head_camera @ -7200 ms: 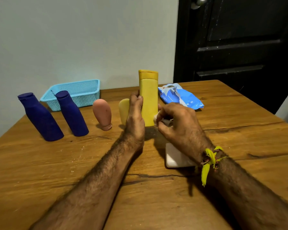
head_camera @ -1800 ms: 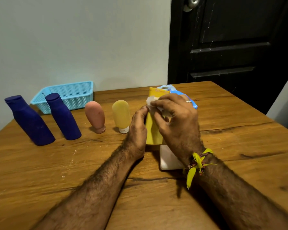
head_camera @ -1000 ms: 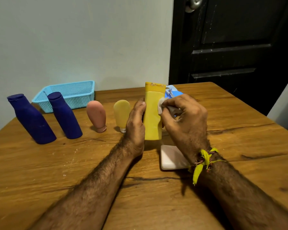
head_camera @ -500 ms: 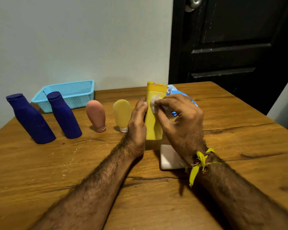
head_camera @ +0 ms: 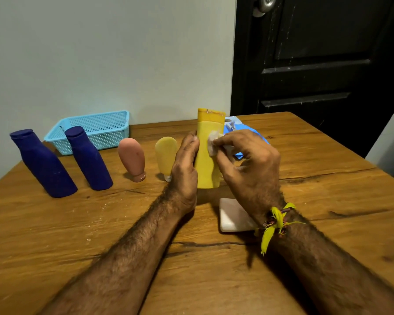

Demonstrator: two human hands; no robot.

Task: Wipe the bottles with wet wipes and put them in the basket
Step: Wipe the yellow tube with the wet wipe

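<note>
Tall yellow bottle [head_camera: 207, 153] upright near table centre, cap end up, base on or just above the wood; contact hidden by the hands. Left hand [head_camera: 184, 169] gripping its left side, fingers curled round the far face, thumb along the near edge. Right hand [head_camera: 248, 164] pinching a crumpled white wet wipe [head_camera: 213, 144] between thumb and fingertips, wipe pressed to the bottle's upper right face. Yellow thread band [head_camera: 273, 220] tied round the right wrist.

Blue mesh basket [head_camera: 90, 130] at far left against the wall; nothing seen inside it from this angle. 4 more bottles in a row left of the held one:
- 1 dark blue bottle [head_camera: 42, 163] farthest left, leaning left in this wide-angle view.
- 1 dark blue bottle [head_camera: 88, 159] just right of it, near the basket's front wall; whether touching cannot be told.
- 1 pink squeeze bottle [head_camera: 132, 159] standing cap down.
- 1 pale yellow squeeze bottle [head_camera: 165, 156] standing cap down, just left of the left hand.

Blue wipes pack [head_camera: 241, 133] lying flat behind the right hand, partly hidden. White flat rectangular item [head_camera: 233, 215] lying on the table [head_camera: 328, 201] under the right wrist; identity not clear. Dark door [head_camera: 316, 53] at far right, pale wall [head_camera: 100, 53] behind the table.
</note>
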